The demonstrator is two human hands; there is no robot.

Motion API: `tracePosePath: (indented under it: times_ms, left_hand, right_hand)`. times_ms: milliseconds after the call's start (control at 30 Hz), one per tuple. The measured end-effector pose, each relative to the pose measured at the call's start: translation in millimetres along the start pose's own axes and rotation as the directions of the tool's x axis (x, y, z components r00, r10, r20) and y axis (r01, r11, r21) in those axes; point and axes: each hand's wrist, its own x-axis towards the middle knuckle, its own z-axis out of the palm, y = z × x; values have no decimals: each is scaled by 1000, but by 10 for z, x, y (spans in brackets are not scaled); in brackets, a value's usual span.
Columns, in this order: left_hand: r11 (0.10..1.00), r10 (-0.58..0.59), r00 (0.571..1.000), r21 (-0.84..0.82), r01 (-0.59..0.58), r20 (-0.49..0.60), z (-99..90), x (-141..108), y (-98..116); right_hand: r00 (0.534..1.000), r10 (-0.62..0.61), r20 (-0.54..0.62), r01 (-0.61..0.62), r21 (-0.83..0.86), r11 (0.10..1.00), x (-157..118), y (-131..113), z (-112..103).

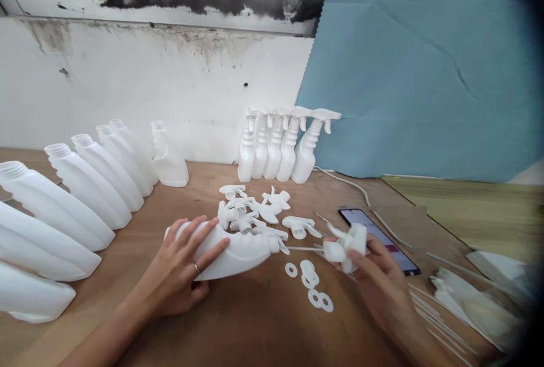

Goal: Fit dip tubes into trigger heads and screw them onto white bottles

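Note:
My left hand [191,265] is wrapped over a white plastic bottle [242,255], tilted on its side with its neck pointing right. In my right hand [378,276] is a white trigger sprayer head [346,243]. Its thin dip tube [302,248] runs left to the mouth of the bottle, and the tip seems to be at or just inside the neck. Below the tube lie several flat white washers [309,274]. Behind the bottle is a heap of loose trigger sprayer heads [244,211], with another one [300,226] lying to its right.
Open bottles [91,186] stand in a row along the left, with one more [170,160] by the wall. Several bottles with sprayers fitted [272,149] stand at the back. A phone [403,259], a cable [361,188], loose tubes [440,321] and a plastic bag [476,304] lie on the right.

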Motion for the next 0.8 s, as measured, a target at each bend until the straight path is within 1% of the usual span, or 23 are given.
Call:
tracePosePath:
  times_ms: [100,133,200,300,367,500,633,700,800]
  left_hand:
    - [999,43,999,-31,-42,27,9,29,146]
    - [998,53,998,-43,-52,29,16,36,189]
    - [996,64,998,-59,-62,25,34,45,256]
    - [995,63,998,-72,-62,10,54,52,298]
    - [995,58,998,-82,-58,-6,59,58,299]
    - [993,66,997,-97,-69,-31,57,69,298]
    - [994,66,997,-86,-69,-33,48,72,322]
    - [994,65,997,-86,-67,-32,43,72,335]
    - [992,66,997,-101,-70,-44,39,70,351]
  right_hand:
    - [976,155,152,-146,-73,987,-172,95,150]
    - [965,189,182,-172,-101,980,-222,118,185]
    - [951,216,220,-180,-173,968,-302,145,229]
    - [940,220,262,-149,-266,953,-365,149,247]
    - [932,223,285,-140,-285,948,-377,146,254]
    - [946,167,277,-86,-283,955,-384,144,310]
    - [949,137,283,-50,-296,954,-409,133,365]
    - [960,113,257,-25,-323,946,-417,141,360]
    - [963,113,243,-33,-311,950,-416,179,325]
